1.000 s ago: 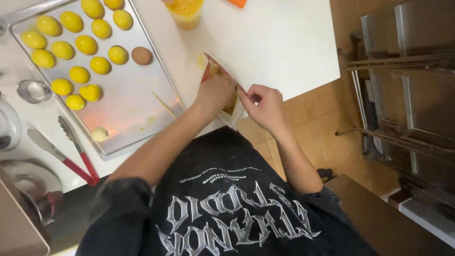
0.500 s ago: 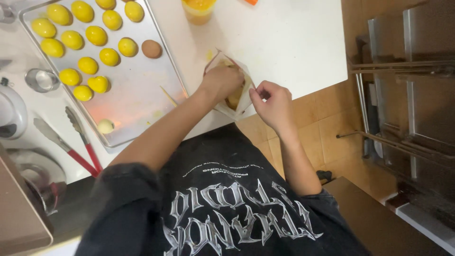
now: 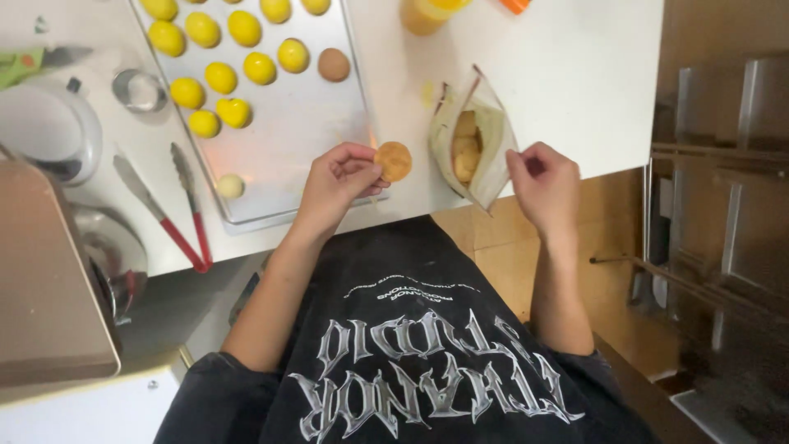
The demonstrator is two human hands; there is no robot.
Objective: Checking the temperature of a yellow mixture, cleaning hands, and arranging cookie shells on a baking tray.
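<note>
My left hand [image 3: 339,179] pinches a round tan biscuit [image 3: 394,160] just above the near right corner of a metal baking tray [image 3: 316,152]. My right hand [image 3: 544,185] grips the right edge of a clear plastic bag [image 3: 491,144] that stands open on the white counter with more tan biscuits [image 3: 465,152] inside. The bag sits between my two hands. On the tray lie several yellow balls [image 3: 220,78], one brown ball [image 3: 334,64] and one pale ball [image 3: 230,186].
Red-handled tongs [image 3: 177,218] lie left of the tray, near a small metal cup [image 3: 138,89] and a white appliance [image 3: 49,123]. A cup of orange liquid [image 3: 423,12] stands at the far edge. A brown box [image 3: 45,288] sits at left, metal racks [image 3: 723,205] at right.
My left hand has come out of the bag with one biscuit and moved left toward the tray. My right hand now holds the bag's edge, and the bag stands open.
</note>
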